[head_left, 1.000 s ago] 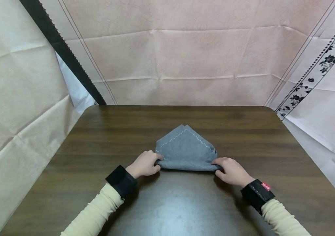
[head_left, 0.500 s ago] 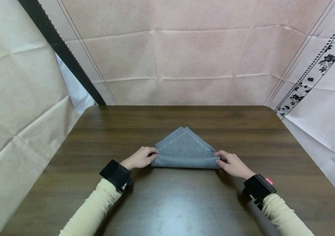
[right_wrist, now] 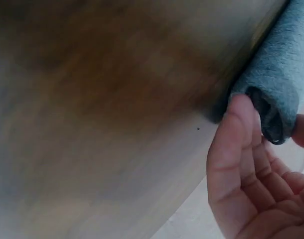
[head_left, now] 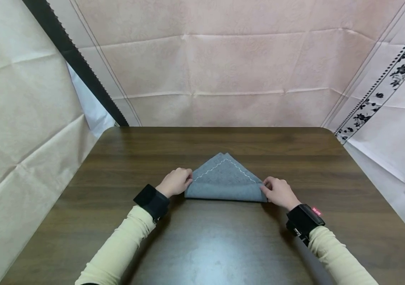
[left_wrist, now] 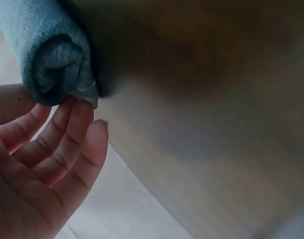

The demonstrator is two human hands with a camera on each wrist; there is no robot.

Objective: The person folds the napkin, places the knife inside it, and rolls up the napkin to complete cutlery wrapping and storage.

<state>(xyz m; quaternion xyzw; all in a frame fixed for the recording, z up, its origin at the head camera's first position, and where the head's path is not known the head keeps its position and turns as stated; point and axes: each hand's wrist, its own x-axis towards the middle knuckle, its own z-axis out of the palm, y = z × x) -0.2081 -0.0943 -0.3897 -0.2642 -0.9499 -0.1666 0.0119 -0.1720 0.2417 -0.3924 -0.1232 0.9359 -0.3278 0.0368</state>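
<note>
A grey-blue cloth (head_left: 226,174) with white stitching along its two far edges lies in the middle of the table, its far part a pointed triangle. Its near part is wound into a thick roll (head_left: 224,192) running left to right. At the roll's left end my left hand (head_left: 175,182) pinches it; the left wrist view shows the spiral end (left_wrist: 57,67) between thumb and fingers. My right hand (head_left: 279,193) pinches the opposite end, and in the right wrist view its fingertips and thumb lie on either side of the rolled end (right_wrist: 274,112).
The dark brown wooden table (head_left: 202,241) has rounded far corners. Pale creased sheeting (head_left: 241,71) hangs behind it and along both sides. A black wristband (head_left: 151,201) sits on the left wrist and a similar band (head_left: 305,221) on the right.
Both hands have shifted away from the body, the left one more, and the roll has moved forward with them. Less of the flat triangle shows beyond it. The fingers have readjusted at the ends.
</note>
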